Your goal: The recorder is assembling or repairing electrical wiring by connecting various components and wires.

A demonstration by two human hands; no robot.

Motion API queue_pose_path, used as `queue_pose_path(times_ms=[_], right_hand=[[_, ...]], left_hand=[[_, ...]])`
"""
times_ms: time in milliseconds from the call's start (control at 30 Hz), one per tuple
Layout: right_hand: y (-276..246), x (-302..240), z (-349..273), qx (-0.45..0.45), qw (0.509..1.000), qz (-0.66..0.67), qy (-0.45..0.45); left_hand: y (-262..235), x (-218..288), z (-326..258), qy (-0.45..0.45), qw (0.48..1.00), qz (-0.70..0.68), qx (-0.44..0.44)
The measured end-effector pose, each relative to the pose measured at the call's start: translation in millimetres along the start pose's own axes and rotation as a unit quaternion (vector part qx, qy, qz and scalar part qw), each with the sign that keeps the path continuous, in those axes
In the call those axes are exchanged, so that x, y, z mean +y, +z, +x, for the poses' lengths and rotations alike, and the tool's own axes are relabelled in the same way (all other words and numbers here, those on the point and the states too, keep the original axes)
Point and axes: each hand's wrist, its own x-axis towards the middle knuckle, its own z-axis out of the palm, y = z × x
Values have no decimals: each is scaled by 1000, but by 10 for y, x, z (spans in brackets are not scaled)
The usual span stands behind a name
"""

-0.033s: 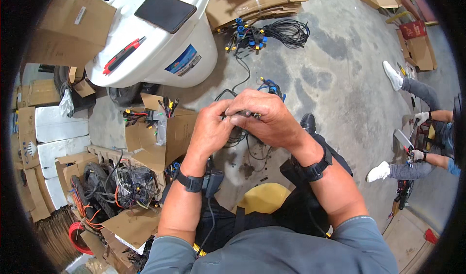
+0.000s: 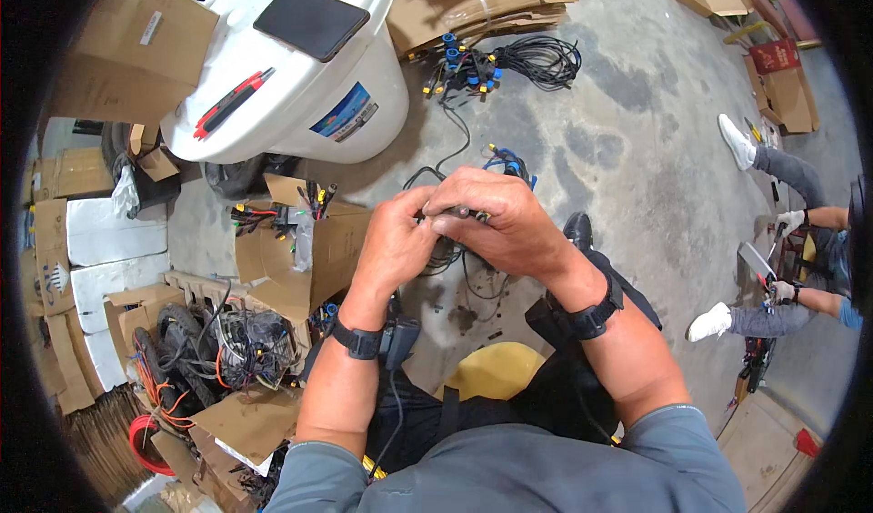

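Observation:
My left hand (image 2: 398, 245) and my right hand (image 2: 496, 211) meet in front of me, fingers closed and thumbs pressed together. Between them they pinch a thin black cable (image 2: 462, 212), mostly covered by the fingers. A small yellowish end shows beside my right fingers; its kind is too small to make out. Black cable loops (image 2: 443, 264) hang under the hands, and a strand runs up to a coiled black wiring harness (image 2: 536, 62) on the floor. Blue connectors (image 2: 509, 163) lie just beyond my right hand.
A white lidded tub (image 2: 364, 104) at left holds a phone (image 2: 312, 24) and red-black pliers (image 2: 232, 104). A cardboard box of connectors (image 2: 332, 249) stands left of my hands, tyres (image 2: 186, 336) lower. A yellow seat (image 2: 494, 372) is below. Another person's gloved hands (image 2: 789, 222) work at right.

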Motion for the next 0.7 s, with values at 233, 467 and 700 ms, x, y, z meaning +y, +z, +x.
queue_pose_path(times_ms=[233,467,700], right_hand=[[48,-38,-15,-1,999,34,9],[44,-35,-30,-7,999,51,0],[53,-42,-40,-23,996,91,5]], left_hand=[[34,-36,-6,-7,999,-46,-16],[15,40,15,-11,997,-59,-43],[47,-88,36,41,998,-49,-17]])
